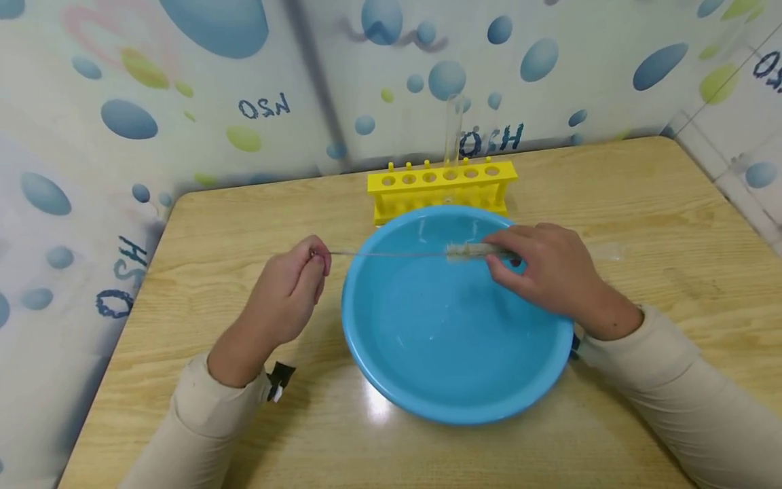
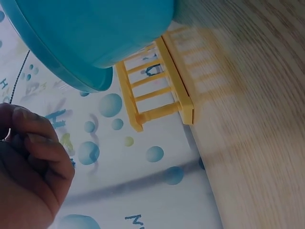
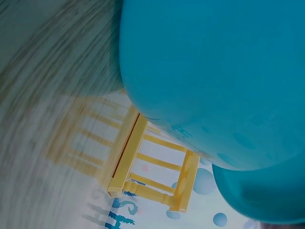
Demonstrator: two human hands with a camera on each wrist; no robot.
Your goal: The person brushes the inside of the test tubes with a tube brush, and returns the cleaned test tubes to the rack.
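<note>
Beige sleeves (image 1: 678, 380), brush (image 1: 458, 252) from left fingers (image 1: 314, 244) to clear tube (image 1: 607, 251) in right fingers (image 1: 512, 240)

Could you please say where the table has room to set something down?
The table is bare left and right of the yellow test-tube rack, and in front of the blue basin. The rack crowds its far side; the right hand and brush, its top.

Open way over table (image 1: 263, 204) beyond left hand (image 1: 292, 288) and over near half of basin (image 1: 458, 413); brush (image 1: 462, 251) bars far half, yellow rack (image 1: 440, 187) with upright tube (image 1: 453, 129) stands close behind, gap between seemingly slight.
</note>
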